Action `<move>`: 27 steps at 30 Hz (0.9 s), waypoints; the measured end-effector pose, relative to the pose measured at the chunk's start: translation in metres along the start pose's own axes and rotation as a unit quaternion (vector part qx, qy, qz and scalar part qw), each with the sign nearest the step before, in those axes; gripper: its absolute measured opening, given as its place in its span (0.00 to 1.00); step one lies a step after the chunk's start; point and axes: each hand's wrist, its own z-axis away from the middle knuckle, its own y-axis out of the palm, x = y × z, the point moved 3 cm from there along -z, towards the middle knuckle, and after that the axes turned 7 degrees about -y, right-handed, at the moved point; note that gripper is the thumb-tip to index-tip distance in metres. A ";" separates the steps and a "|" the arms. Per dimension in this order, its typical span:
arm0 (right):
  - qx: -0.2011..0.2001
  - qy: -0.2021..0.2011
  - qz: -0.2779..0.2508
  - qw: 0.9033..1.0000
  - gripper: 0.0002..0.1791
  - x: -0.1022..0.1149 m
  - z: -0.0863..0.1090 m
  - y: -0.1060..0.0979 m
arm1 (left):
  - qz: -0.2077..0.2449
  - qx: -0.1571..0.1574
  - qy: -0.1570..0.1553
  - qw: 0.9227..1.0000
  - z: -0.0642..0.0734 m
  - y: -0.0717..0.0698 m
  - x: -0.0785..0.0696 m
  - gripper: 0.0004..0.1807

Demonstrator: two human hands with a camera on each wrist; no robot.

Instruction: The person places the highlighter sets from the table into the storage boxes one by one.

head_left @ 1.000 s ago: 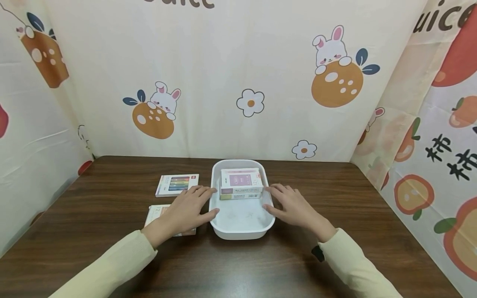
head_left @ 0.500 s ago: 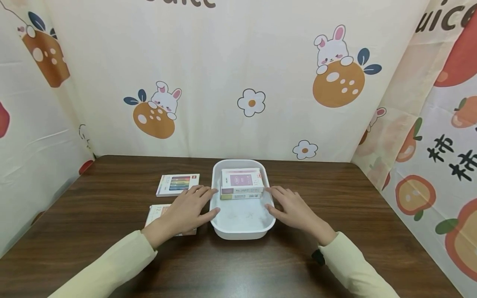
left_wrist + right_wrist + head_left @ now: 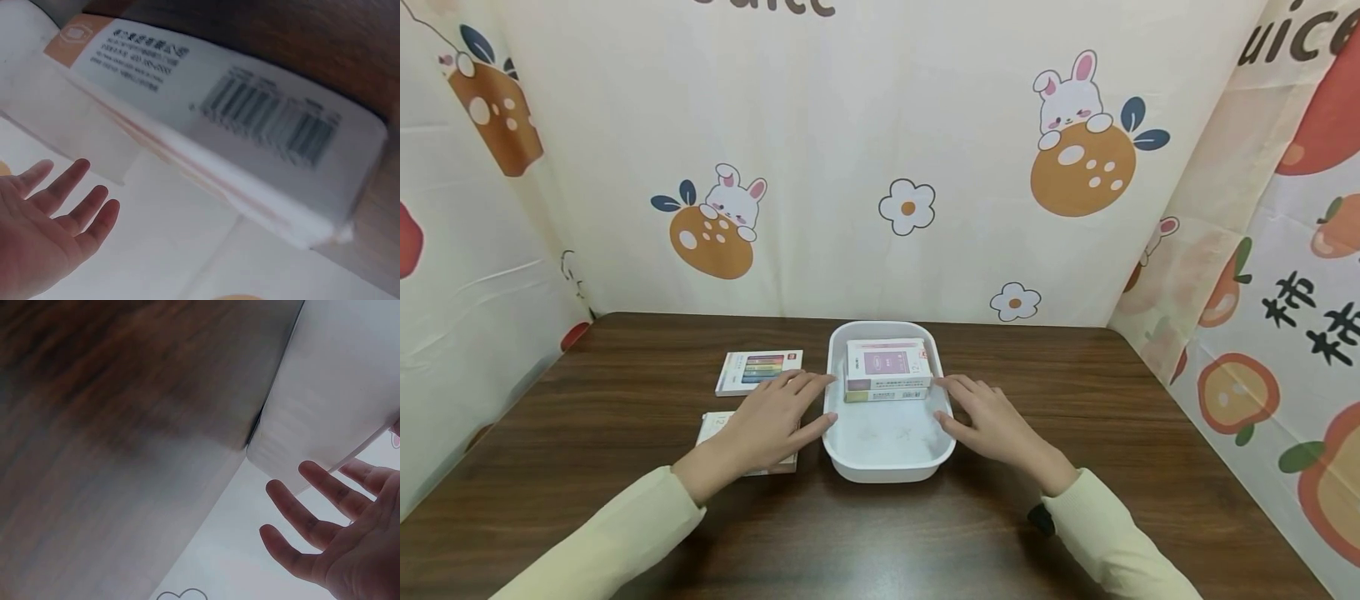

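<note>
A white plastic tray stands on the table, holding two stacked flat boxes at its far end. The upper box has a purple panel; mostly its front edge shows of the lower box. My left hand hovers at the tray's left rim, fingers loosely spread and holding nothing. Beneath that hand lies a white and orange box, whose barcode side shows in the left wrist view. At the right rim is my right hand, its relaxed fingers by the tray wall; I cannot tell whether they touch it.
A white box with a picture of coloured sticks lies left of the tray, farther back. The brown wooden table ends at a printed cloth, with more cloth along both sides.
My left hand has drawn slightly to the left, away from the tray's rim. My right hand, the tray and the boxes stay in place.
</note>
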 end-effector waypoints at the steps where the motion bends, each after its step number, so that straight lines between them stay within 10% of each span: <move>1: 0.000 0.000 -0.001 1.000 0.25 0.000 0.000 0.000 | -0.001 -0.004 -0.001 1.000 0.001 -0.001 0.002 0.32; 27: 0.006 0.009 -0.011 1.000 0.26 -0.002 0.000 0.000 | -0.039 -0.008 0.032 0.999 0.024 -0.007 0.055 0.29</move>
